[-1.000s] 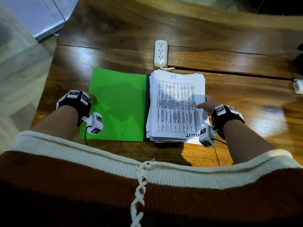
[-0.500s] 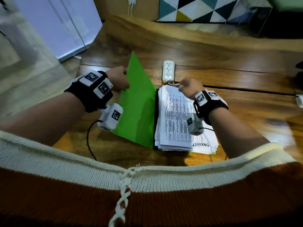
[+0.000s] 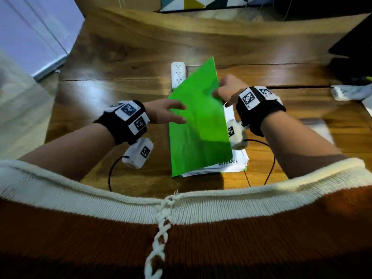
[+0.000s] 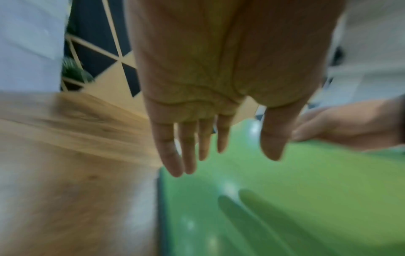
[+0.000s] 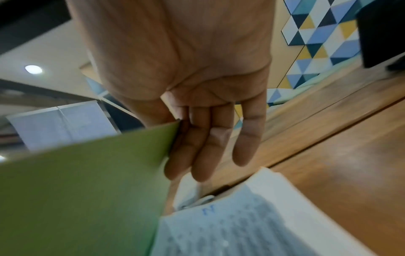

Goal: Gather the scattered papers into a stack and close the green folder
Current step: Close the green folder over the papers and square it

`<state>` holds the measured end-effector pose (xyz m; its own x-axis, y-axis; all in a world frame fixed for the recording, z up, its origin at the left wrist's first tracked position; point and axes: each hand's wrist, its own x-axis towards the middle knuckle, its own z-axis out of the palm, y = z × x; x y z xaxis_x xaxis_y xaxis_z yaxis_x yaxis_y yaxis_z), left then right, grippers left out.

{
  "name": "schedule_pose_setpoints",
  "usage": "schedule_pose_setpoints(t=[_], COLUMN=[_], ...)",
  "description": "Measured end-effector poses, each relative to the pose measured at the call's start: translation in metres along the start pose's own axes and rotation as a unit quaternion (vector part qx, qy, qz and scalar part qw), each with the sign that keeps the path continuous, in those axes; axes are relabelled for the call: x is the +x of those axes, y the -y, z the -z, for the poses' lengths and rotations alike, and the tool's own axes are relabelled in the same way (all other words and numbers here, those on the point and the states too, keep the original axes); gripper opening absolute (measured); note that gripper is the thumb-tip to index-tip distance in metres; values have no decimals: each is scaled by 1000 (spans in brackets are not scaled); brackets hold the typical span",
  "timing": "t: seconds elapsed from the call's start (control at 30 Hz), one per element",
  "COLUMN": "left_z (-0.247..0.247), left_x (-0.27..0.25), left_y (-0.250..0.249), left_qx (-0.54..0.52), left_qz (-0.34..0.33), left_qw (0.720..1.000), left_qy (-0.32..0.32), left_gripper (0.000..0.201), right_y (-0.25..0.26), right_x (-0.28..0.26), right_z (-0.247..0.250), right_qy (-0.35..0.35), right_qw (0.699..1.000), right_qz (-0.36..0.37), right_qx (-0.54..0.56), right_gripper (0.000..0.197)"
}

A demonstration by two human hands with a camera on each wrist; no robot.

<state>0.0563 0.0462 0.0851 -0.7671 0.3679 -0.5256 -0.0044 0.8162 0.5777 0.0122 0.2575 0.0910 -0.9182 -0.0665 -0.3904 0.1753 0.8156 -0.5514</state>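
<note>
The green folder (image 3: 199, 125) lies on the wooden table with its front cover swung over the paper stack (image 3: 235, 164), tilted and raised on the right. White sheets show under it at the near and right edges. My right hand (image 3: 223, 91) pinches the cover's free edge, thumb on top and fingers beneath; the right wrist view shows that hand (image 5: 208, 138), the cover (image 5: 87, 190) and the printed papers (image 5: 241, 225). My left hand (image 3: 171, 113) is open with straight fingers at the cover's left side. In the left wrist view the left hand (image 4: 219, 138) hovers over the cover (image 4: 285, 199), casting finger shadows.
A white power strip (image 3: 178, 74) lies just behind the folder. A small white object (image 3: 350, 91) sits at the table's right edge, with a dark object (image 3: 352, 47) behind it. The table's left edge drops to the floor.
The cover swung from standing left of the papers to leaning over them. My right hand left the stack's top and took the cover's edge; my left hand let go and opened.
</note>
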Motion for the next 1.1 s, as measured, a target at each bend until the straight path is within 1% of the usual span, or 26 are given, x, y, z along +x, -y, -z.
schedule_pose_setpoints(t=[0.03, 0.07, 0.1, 0.13, 0.17, 0.23, 0.3, 0.37, 0.43, 0.47, 0.5, 0.53, 0.6, 0.67, 0.7, 0.73, 0.77, 0.8, 0.83, 0.87, 0.9, 0.93, 1.0, 1.07, 1.1], left_z=[-2, -5, -10, -16, -24, -40, -55, -61, -58, -55, -52, -50, -48, -48, -47, -47, -47, -48, -48, -50, -52, -54, -58, -60, -62], left_x=[10, 19, 29, 38, 46, 61, 75, 87, 94, 95, 96, 98, 104, 108, 109, 109, 110, 110, 110, 111, 110, 109, 110, 111, 112], left_y=[7, 18, 28, 39, 47, 58, 65, 64, 59, 55, 51, 50, 48, 48, 47, 47, 47, 46, 45, 44, 42, 38, 32, 29, 29], left_qx=[46, 66, 65, 43, 5, -62, -101, -118, -117, -119, -121, -121, -121, -120, -119, -118, -115, -112, -112, -112, -111, -106, -100, -100, -100], left_qz=[27, 59, 99, 136, 173, 229, 255, 269, 289, 296, 302, 311, 324, 335, 337, 340, 342, 344, 347, 356, 363, 368, 375, 389, 394], left_qw=[998, 995, 991, 988, 983, 970, 961, 955, 949, 946, 943, 940, 936, 932, 932, 931, 930, 929, 928, 924, 920, 917, 914, 907, 905], left_qy=[-29, -51, -60, -65, -64, -42, -32, -41, -56, -62, -66, -68, -74, -69, -65, -64, -67, -72, -78, -87, -97, -107, -122, -125, -123], left_gripper=[61, 53, 44, 36, 36, 40, 50, 69, 86, 91, 94, 97, 100, 103, 103, 103, 102, 101, 99, 97, 95, 92, 88, 89, 90], right_y=[-14, -27, -40, -51, -60, -77, -92, -102, -113, -121, -126, -136, -153, -176, -181, -178, -171, -176, -172, -163, -144, -138, -136, -142, -145], right_x=[1, 3, 5, 7, 9, 16, 25, 31, 38, 43, 47, 56, 72, 92, 100, 99, 96, 101, 99, 92, 77, 72, 68, 68, 68], right_z=[1, 1, 1, 0, -2, -7, -11, -14, -19, -24, -31, -39, -54, -70, -77, -77, -74, -78, -75, -69, -59, -55, -51, -52, -52], right_qy=[3, 6, 8, 10, 12, 20, 36, 52, 71, 81, 90, 92, 81, 89, 100, 111, 112, 106, 106, 114, 114, 101, 50, 2, -12], right_qw=[1000, 999, 998, 997, 996, 996, 997, 996, 993, 991, 990, 990, 979, 962, 952, 940, 922, 910, 901, 893, 887, 888, 893, 910, 920], right_qz=[-19, -32, -43, -48, -49, -46, -48, -58, -81, -88, -98, -103, -145, -158, -165, -173, -181, -193, -195, -202, -215, -220, -220, -231, -240], right_qx=[-5, -19, -40, -57, -69, -74, -54, -33, -46, -54, -38, 6, 122, 203, 237, 274, 322, 351, 372, 387, 392, 392, 390, 343, 310], right_gripper=[22, 22, 26, 33, 40, 44, 39, 31, 29, 27, 18, 10, 37, 50, 61, 76, 86, 86, 78, 71, 65, 61, 46, 39, 36])
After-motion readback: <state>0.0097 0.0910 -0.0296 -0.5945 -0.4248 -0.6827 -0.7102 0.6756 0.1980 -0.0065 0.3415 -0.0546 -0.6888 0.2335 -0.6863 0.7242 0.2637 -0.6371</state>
